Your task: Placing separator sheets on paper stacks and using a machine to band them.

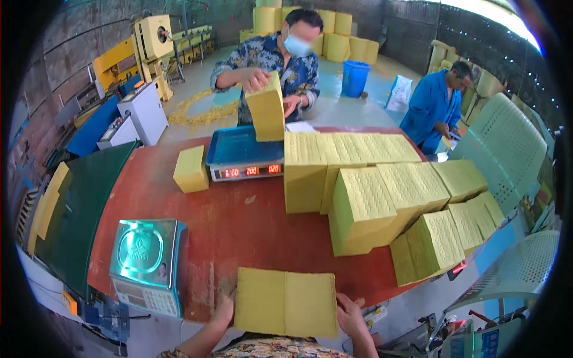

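Observation:
At the table's near edge, a wide block of yellow paper (259,301) with a seam down its middle lies between my hands. My left hand (224,309) presses its left side, most fingers tucked out of sight. Against the right side sits my right hand (351,315), thumb up and fingers bent along the edge. Left of the block is a scale (143,256) with a shiny steel plate. Farther right on the red table (250,238) stand rows of yellow paper stacks (364,203) with wavy-patterned tops.
Across the table, a masked person (286,65) holds a yellow paper stack over a blue-topped scale (233,149) with a lit display. One more stack (191,170) stands beside it. A green conveyor belt (77,221) borders the left; perforated chairs (507,149) and a person in blue (433,107) are right.

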`<state>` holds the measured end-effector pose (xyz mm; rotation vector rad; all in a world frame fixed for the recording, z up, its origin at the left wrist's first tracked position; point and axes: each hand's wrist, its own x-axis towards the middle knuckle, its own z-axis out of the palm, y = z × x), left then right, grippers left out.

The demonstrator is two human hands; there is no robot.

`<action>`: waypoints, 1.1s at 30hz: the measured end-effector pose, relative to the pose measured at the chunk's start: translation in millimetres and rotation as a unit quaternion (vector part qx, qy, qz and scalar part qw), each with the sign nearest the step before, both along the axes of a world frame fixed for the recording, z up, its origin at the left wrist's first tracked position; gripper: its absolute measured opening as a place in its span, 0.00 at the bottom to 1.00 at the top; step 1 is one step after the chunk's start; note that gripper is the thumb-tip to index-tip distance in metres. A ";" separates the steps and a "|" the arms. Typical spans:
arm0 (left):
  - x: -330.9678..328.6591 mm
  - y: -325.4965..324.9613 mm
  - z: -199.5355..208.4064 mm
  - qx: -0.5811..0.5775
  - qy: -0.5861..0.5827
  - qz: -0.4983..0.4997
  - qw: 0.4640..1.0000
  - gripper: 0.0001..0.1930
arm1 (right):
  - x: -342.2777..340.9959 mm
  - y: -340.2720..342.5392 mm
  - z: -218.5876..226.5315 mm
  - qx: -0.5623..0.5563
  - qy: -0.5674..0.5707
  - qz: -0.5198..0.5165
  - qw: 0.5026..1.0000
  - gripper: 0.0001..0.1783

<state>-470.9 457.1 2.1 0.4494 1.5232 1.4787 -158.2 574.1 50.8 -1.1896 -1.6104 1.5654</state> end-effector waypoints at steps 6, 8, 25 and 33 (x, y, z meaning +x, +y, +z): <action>-7.9 -0.3 2.0 -0.063 -0.007 -0.005 0.998 0.23 | 7.6 19.3 -32.4 0.131 -0.130 0.057 0.981 0.20; -7.6 1.7 21.0 -0.116 0.028 -0.030 0.992 0.26 | 1.3 23.6 -17.4 -0.016 -0.049 0.040 0.998 0.20; -26.4 7.0 16.8 -0.099 0.095 -0.169 0.976 0.22 | -15.7 1.6 -12.1 0.010 -0.026 -0.049 0.998 0.22; -9.8 -4.5 -28.7 -0.025 0.317 -0.257 0.913 0.19 | 46.3 -72.4 27.0 -0.048 0.120 -0.198 0.972 0.25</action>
